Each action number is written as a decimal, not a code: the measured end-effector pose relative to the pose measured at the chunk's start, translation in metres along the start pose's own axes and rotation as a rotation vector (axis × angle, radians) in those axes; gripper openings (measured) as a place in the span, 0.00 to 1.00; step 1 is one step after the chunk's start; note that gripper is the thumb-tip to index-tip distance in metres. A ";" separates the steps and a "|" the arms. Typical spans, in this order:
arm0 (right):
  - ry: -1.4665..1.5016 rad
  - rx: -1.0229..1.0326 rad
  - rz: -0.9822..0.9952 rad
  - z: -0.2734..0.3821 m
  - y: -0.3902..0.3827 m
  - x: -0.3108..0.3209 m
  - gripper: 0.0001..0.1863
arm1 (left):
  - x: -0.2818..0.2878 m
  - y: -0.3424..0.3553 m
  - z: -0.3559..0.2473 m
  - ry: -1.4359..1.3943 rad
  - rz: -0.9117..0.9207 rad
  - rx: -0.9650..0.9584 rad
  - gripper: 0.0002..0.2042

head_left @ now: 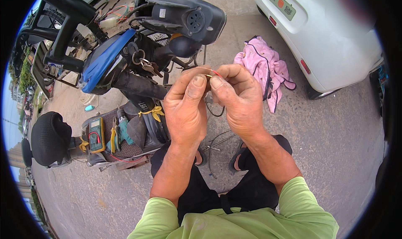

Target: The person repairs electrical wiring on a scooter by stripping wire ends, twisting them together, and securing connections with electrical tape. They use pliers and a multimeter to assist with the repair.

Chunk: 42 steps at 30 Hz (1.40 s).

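Observation:
In front of my chest, both hands come close together over a thin red wire [217,73] with a bare, copper-coloured end. My left hand [186,105] is closed, thumb and forefinger pinched on the bare end. The fingers of my right hand [239,100] pinch the red part. A finer strand arcs over the left fingertips. Below the hands, a dark cable [215,114] hangs in a loop; my fingers hide where it leads. Left of my hands stands a blue and black scooter [109,56] with keys [147,66] hanging at its front.
On the scooter's footboard lie a yellow multimeter [96,134], pliers [114,139] and a green power drill [124,126]. A black-covered seat [52,138] is at left. Between my feet are a metal rod tool [212,148] and cable. Pink cloth [261,63] lies near a white car [331,38].

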State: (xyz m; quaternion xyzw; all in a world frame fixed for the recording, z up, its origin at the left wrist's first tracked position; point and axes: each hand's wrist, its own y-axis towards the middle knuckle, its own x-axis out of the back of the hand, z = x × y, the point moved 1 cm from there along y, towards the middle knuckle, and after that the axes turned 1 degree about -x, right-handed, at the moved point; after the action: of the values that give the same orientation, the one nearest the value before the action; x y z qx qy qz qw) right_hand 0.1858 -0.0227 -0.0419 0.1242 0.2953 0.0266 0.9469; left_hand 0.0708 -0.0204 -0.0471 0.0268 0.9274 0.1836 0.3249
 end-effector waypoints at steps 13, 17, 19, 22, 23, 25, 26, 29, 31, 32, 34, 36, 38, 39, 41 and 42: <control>-0.092 0.320 -0.084 -0.006 0.001 0.001 0.07 | -0.005 -0.006 0.003 0.085 -0.036 -0.010 0.16; -0.166 0.344 -0.035 -0.012 0.001 0.004 0.08 | -0.007 -0.008 0.005 0.068 -0.041 -0.023 0.14; -0.179 0.345 -0.023 -0.011 0.001 0.005 0.08 | -0.007 -0.008 0.006 0.045 -0.048 -0.018 0.14; -0.195 0.338 -0.011 -0.011 0.000 0.005 0.08 | -0.006 -0.008 0.006 0.006 -0.038 -0.016 0.14; -0.200 0.342 -0.004 -0.011 0.000 0.005 0.08 | -0.005 -0.009 0.006 -0.003 -0.039 -0.011 0.14; -0.208 0.342 0.002 -0.011 0.000 0.005 0.08 | -0.005 -0.009 0.006 -0.012 -0.044 -0.006 0.14; -0.212 0.337 0.003 -0.011 0.000 0.005 0.08 | -0.006 -0.008 0.005 -0.012 -0.049 -0.005 0.15; -0.216 0.334 0.009 -0.011 -0.001 0.005 0.07 | -0.005 -0.008 0.004 -0.013 -0.048 -0.001 0.15; -0.212 0.330 0.014 -0.010 -0.001 0.004 0.07 | -0.004 -0.007 0.004 -0.016 -0.040 -0.004 0.15; -0.208 0.325 0.016 -0.010 -0.001 0.003 0.07 | -0.003 -0.007 0.004 -0.017 -0.033 -0.009 0.15; -0.203 0.317 0.022 -0.009 -0.002 0.003 0.07 | -0.002 -0.007 0.004 -0.016 -0.024 -0.019 0.15; -0.200 0.311 0.031 -0.009 -0.002 0.004 0.07 | -0.001 -0.006 0.003 -0.010 -0.018 -0.031 0.15; -0.175 0.290 0.034 -0.008 -0.003 0.003 0.07 | -0.001 -0.006 0.002 -0.012 -0.012 -0.037 0.15; -0.162 0.279 0.035 -0.008 -0.003 0.003 0.07 | -0.002 -0.006 0.001 -0.013 -0.008 -0.040 0.15; -0.165 0.280 0.044 -0.007 -0.003 0.003 0.07 | -0.002 -0.005 0.001 -0.006 -0.007 -0.043 0.16; -0.167 0.280 0.048 -0.007 -0.003 0.003 0.07 | -0.002 -0.005 0.000 -0.003 -0.006 -0.045 0.16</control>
State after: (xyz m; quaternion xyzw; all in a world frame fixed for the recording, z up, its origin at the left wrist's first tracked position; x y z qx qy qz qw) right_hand 0.1846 -0.0242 -0.0500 0.2640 0.2132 -0.0026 0.9406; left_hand 0.0731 -0.0256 -0.0481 0.0168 0.9227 0.2033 0.3272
